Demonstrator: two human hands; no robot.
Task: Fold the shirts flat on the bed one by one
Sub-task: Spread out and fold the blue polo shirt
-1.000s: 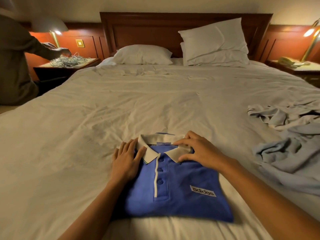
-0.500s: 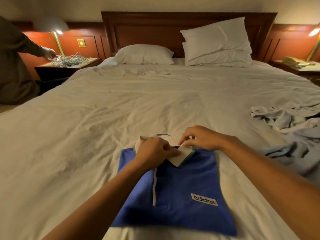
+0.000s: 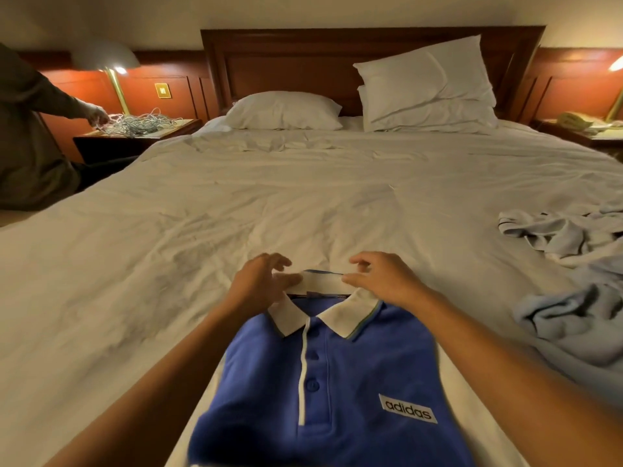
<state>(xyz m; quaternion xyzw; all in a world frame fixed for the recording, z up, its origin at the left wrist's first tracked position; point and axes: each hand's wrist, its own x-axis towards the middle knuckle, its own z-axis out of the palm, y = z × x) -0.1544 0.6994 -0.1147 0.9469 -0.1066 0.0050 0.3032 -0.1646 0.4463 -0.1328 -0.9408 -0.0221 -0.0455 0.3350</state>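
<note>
Left hand and right hand loose on polo collar, rumpled white bed, headboard

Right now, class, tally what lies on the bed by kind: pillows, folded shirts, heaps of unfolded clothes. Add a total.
Pillows: 3, the left pillow and two stacked pillows
Folded blue shirt: 1
Heap of unfolded pale clothes: 1
Total: 5

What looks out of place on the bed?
Pale blue garments lie crumpled, unfolded, at the right edge of the bed. The blue polo shirt is folded flat, but its white collar gapes open at the back, with the left hand and right hand at it.
</note>
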